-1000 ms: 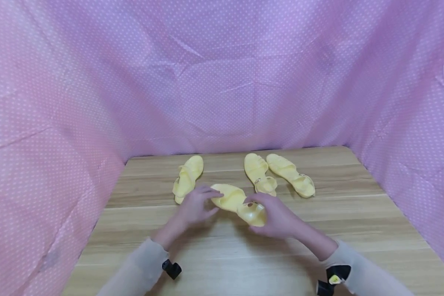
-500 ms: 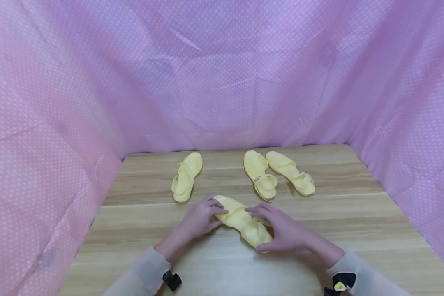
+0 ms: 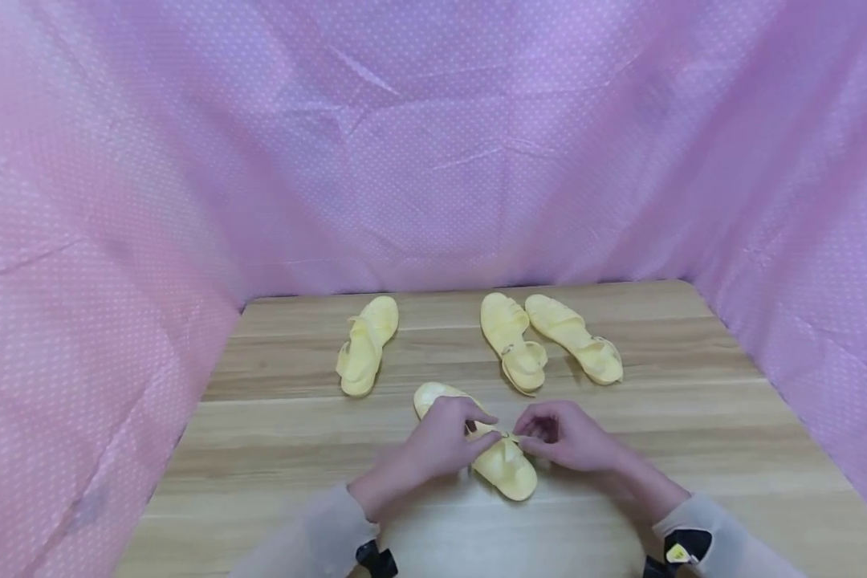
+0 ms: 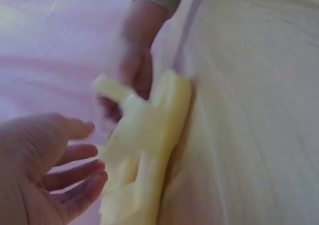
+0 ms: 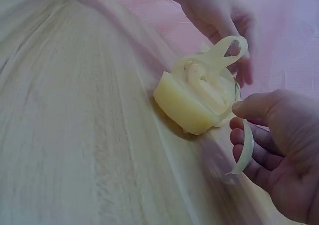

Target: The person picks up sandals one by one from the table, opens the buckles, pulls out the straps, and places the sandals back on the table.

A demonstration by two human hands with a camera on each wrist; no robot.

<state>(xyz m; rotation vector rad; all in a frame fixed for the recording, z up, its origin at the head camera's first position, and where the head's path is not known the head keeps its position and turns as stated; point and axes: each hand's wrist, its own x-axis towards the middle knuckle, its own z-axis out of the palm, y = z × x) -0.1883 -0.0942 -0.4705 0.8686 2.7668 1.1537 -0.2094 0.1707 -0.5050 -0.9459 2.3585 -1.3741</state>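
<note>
A yellow sandal (image 3: pixel 509 475) lies on the table between my two hands, its toe pointing to the far left. My right hand (image 3: pixel 574 436) pinches its thin ankle strap (image 5: pixel 245 152) between thumb and forefinger; the strap's loose end hangs across the curled fingers in the right wrist view. My left hand (image 3: pixel 445 437) reaches over the middle of the sandal and hides part of it. In the left wrist view, the left hand (image 4: pixel 55 170) has loosely bent fingers beside the sandal (image 4: pixel 149 135), with a gap between thumb and forefinger. Another strap loop (image 5: pixel 234 50) stands up near the heel.
Farther back on the wooden table (image 3: pixel 282 457) lie three more yellow sandals: one sandal (image 3: pixel 367 347) at left, a middle sandal (image 3: pixel 511 341) and a right sandal (image 3: pixel 573 339) close together. Pink dotted cloth (image 3: pixel 433 160) surrounds the table's back and sides.
The sandal has come down toward me onto the table. My left hand has moved right from the toe to its middle, and my right hand has gone from the heel to the strap.
</note>
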